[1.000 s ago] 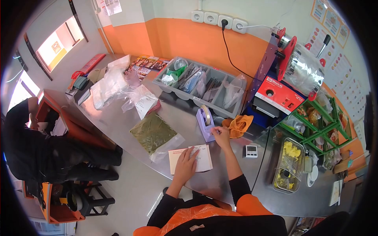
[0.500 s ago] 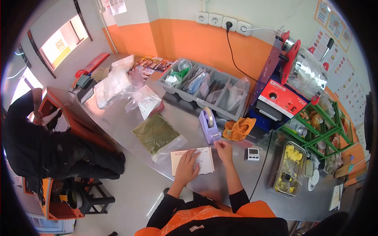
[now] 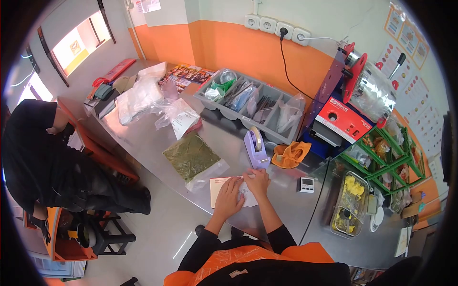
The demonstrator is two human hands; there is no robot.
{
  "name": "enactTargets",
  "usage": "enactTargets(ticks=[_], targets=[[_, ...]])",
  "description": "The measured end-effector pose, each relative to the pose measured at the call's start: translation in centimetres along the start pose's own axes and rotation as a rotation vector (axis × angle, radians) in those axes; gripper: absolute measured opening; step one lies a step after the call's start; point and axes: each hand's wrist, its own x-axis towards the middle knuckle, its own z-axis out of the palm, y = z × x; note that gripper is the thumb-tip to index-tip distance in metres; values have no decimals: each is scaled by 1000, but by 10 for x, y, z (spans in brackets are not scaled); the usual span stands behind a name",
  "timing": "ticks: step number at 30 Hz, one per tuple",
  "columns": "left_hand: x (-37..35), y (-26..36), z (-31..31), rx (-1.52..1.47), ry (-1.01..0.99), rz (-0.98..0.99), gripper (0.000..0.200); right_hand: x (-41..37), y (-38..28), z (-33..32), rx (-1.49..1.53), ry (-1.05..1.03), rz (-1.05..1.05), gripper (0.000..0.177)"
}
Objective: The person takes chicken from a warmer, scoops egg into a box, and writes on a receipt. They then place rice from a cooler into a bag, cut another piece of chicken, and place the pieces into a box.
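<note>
A stack of papers (image 3: pixel 216 189) lies near the front edge of the steel table, a white written sheet on top of a cream one. My left hand (image 3: pixel 229 196) is open and lies flat over the sheets. At their upper right part, my right hand (image 3: pixel 257 183) rests with its fingers stretched over the paper, touching it close to my left hand. Just beyond my right hand is a purple tape dispenser (image 3: pixel 257 152) with a roll of tape. To the left of the papers lies a clear plastic bag of green-brown contents (image 3: pixel 192 157).
An orange cloth (image 3: pixel 291 155) and a white timer (image 3: pixel 306 185) are at right. Behind stand a grey divided bin (image 3: pixel 238 114) and a red sealing machine (image 3: pixel 343 119). Further right is a container of yellow food (image 3: pixel 350 202). A person in black (image 3: pixel 62 162) stands at left.
My right hand has moved from the front of the tape dispenser down and left onto the papers. My left hand stays on them. The person at left has shifted posture.
</note>
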Motion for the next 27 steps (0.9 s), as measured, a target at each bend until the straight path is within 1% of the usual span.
enactTargets(ticks=[3,5,7,8,9,10,11,12,15,18,21,24,27], targets=[[2,0,3,64,19,-8,59,7,-10,-2,-74,18,-9,29],[8,1,1,84,-13,-16,66,15,-13,-11,-18,216,-125,28],[18,0,-1,93,-74,-42,71,31,-11,-19,-65,411,-202,26],[22,-2,-1,89,-123,-63,74,41,-5,-21,-141,507,-216,24],[23,-2,-1,85,-176,-83,76,50,8,-18,-136,503,-212,23],[23,-3,-1,81,-183,-81,76,60,20,-14,-130,500,-208,21],[25,-4,-2,77,-188,-77,76,75,39,-2,-42,401,-191,21],[27,-4,-2,72,-192,-74,77,82,48,-5,58,312,-176,21],[20,1,-1,66,-30,-29,70,86,63,-21,386,77,-110,23],[18,10,-10,42,-56,-9,63,59,67,-35,517,-27,63,24],[17,9,-6,17,-122,56,61,52,77,-20,698,-49,90,22],[17,10,-4,-8,-154,89,58,54,88,-10,695,-190,401,19],[17,7,-3,-27,-154,74,54,37,66,-45,546,-269,214,16]])
